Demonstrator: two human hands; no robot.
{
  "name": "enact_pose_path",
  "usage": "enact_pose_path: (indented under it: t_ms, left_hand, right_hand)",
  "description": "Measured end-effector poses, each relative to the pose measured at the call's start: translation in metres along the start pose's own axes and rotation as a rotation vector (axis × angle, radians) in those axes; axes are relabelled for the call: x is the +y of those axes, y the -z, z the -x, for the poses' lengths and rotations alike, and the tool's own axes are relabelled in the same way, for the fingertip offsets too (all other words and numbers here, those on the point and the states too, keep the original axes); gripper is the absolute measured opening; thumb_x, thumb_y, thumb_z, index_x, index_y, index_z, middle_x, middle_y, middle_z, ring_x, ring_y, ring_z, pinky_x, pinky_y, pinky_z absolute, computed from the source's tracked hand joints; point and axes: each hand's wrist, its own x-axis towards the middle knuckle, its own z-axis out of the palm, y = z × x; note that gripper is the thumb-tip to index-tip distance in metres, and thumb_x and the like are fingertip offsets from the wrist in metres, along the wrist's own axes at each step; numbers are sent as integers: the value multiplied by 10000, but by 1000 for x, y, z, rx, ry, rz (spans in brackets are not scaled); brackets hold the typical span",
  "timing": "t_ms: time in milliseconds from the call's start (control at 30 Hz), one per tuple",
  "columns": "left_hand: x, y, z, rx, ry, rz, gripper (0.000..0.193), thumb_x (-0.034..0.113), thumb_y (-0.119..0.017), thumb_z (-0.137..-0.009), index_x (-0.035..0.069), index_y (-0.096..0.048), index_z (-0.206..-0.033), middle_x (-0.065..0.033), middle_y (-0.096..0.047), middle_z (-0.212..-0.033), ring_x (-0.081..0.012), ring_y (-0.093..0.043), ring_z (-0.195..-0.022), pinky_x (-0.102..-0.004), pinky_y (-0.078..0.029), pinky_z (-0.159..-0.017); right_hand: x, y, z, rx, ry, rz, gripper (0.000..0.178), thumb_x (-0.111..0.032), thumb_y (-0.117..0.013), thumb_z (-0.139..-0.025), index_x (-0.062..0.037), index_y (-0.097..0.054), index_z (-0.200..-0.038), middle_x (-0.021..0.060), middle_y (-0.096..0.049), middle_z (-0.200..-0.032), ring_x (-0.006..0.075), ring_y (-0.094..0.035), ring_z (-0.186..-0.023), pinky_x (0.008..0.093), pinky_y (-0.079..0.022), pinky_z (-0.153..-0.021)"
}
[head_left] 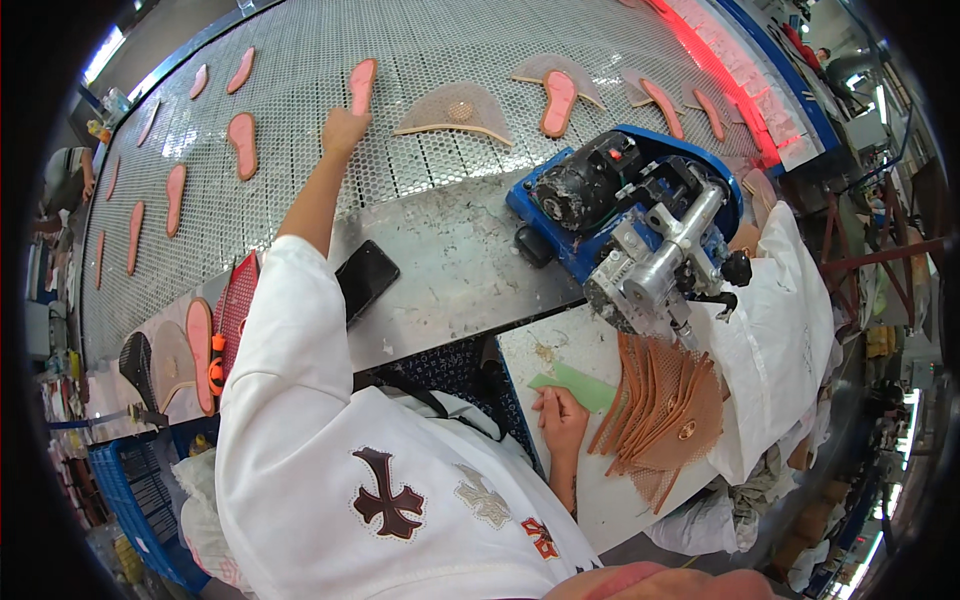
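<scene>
My left hand [345, 130] reaches far across the metal mesh belt [420, 60], its fingers closed on the near end of a pink insole [363, 80] with a tan edge. To the right of it lies a semicircular mesh piece [455, 110] with a round ornament. My right hand [562, 418] rests on a white board [610, 490] with curled fingers, against the edge of a green sheet [580, 385]. Whether anything is inside those fingers is hidden. Right of that hand, a fanned stack of brown mesh pieces [670, 410] lies on the board.
A blue machine with a black motor [585, 185] stands at the right bench edge. Several more pink insoles [242, 145] lie on the belt. A black phone [367, 280] sits on the metal ledge. An orange-and-black screwdriver [216, 365] and a blue crate [150, 510] are at the left.
</scene>
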Motion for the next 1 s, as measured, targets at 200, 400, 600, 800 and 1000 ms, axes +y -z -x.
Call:
enact_pose_path:
  t_ms: [200,400,600,800,1000]
  left_hand:
    - [9,-7,101,136,-265,411,885,359,-755,-717,-168,-440,-1355,-210,-729,-993,-316,-715,-903,-370,-544,-825]
    - [41,-26,188,-20,-387,248,955,370,-792,-732,-152,-369,-1411,-183,-732,-975,-328,-708,-913,-388,-540,-842]
    - [52,-80,176,38,-666,-116,931,476,-743,-797,-139,-390,-1400,-327,-584,-1267,-468,-585,-1147,-488,-464,-987]
    - [74,-92,234,96,-928,15,760,210,-679,-846,-110,-343,-1447,-297,-448,-1423,-444,-465,-1275,-490,-325,-1123]
    - [84,-88,286,-144,-802,248,730,123,-657,-863,-30,-322,-1493,-253,-455,-1426,-360,-528,-1237,-435,-411,-1053]
  right_hand:
    - [0,7,6,-18,37,-13,183,-123,-596,-977,21,-701,-935,49,-675,-687,80,-562,-500,241,-438,-477]
    - [0,20,11,-34,61,-35,186,-121,-587,-979,23,-702,-955,56,-678,-698,86,-561,-505,243,-443,-489]
    - [-21,55,17,49,176,-100,139,-75,-606,-952,27,-697,-980,78,-702,-816,119,-607,-627,263,-489,-591]
    - [-7,157,-10,806,245,673,370,-117,-656,-900,-23,-602,-1254,174,-567,-1309,356,-544,-1170,461,-442,-990]
    - [39,209,-12,849,-221,865,595,-262,-637,-922,-24,-463,-1438,209,-408,-1497,435,-418,-1342,494,-386,-1093]
